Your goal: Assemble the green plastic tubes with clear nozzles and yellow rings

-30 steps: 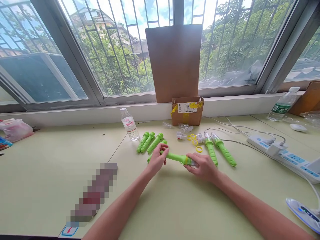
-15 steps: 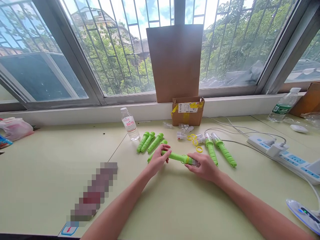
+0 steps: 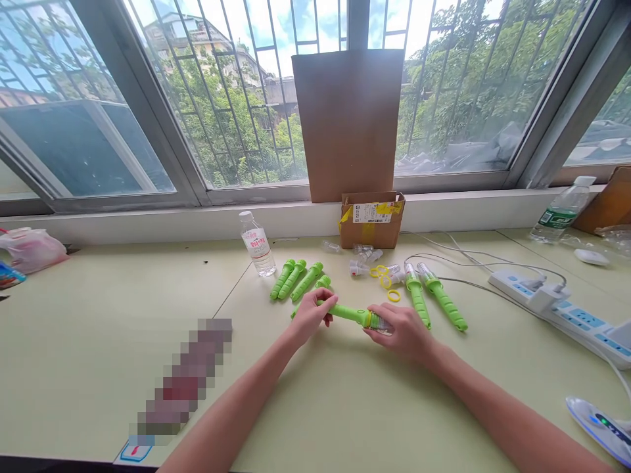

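Observation:
My left hand (image 3: 313, 312) is closed round the handle end of a green plastic stick with a clear tip (image 3: 349, 313). At its other end, my right hand (image 3: 401, 328) grips the clear tip, and its fingers cover part of it. A yellow band shows where the green body meets the tip. Just beyond my left hand lie several green sticks without clear tips (image 3: 305, 281), one partly hidden behind the hand. Two green sticks with clear tips (image 3: 441, 299) rest to the right of my right hand.
Loose clear caps (image 3: 359, 268) and yellow rings (image 3: 393, 295) lie before a small cardboard box (image 3: 367, 230). A water bottle (image 3: 258, 246) stands left of them. At the right are a power strip (image 3: 562, 314), cables and another bottle (image 3: 557, 213). A blurred-out item (image 3: 187, 378) lies front left.
The green stick has turned slightly about its length between my hands, bringing an oval mark on its collar to the top. Both hands keep nearly the same place.

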Motion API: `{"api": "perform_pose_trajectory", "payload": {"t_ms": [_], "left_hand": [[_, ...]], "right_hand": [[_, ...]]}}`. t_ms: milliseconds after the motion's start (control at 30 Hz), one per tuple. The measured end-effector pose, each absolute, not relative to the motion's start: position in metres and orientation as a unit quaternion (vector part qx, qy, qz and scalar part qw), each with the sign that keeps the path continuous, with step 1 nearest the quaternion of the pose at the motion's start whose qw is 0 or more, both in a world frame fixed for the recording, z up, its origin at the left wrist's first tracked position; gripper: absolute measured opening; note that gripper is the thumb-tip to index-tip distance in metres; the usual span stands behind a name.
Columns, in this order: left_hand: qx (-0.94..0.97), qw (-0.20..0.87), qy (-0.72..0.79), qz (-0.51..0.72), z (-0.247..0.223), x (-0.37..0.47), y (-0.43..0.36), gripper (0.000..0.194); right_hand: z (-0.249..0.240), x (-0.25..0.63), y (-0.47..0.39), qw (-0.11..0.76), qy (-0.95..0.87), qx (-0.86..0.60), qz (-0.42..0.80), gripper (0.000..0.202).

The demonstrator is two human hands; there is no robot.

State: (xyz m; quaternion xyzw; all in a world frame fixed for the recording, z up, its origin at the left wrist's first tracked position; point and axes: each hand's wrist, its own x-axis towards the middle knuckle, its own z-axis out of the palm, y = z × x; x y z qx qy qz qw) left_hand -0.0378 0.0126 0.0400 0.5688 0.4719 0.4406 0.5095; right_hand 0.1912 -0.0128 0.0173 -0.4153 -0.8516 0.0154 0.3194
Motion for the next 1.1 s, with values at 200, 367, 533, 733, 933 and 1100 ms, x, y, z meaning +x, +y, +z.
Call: {"api": "perform_pose_trajectory", "payload": {"t_ms": [200,367,533,733,933,1100], "left_hand": [[0.587,0.498,0.449,0.453,0.046,-0.039,0.009,0.029],[0.604,0.497,0.444,0.437,0.047,-0.040,0.009,0.032],[0.616,0.462,0.504,0.390,0.047,-0.037,0.005,0.036],[0.631,0.421,0.551,0.347,0.051,-0.036,0.003,0.043],[0.614,0.458,0.531,0.362,0.050,-0.038,0.005,0.035],[0.627,0.469,0.497,0.375,0.046,-0.040,0.007,0.033]], "right_hand": [[0.017,0.192,-0.011,0.326,-0.840,-0.429,0.070,0.029],[0.017,0.194,-0.010,0.329,-0.836,-0.431,0.083,0.028],[0.019,0.192,-0.012,0.336,-0.842,-0.420,0.049,0.025],[0.018,0.192,-0.012,0.331,-0.852,-0.406,0.017,0.025],[0.016,0.193,-0.012,0.322,-0.855,-0.406,0.014,0.026],[0.018,0.193,-0.013,0.319,-0.850,-0.417,0.041,0.025]]}}
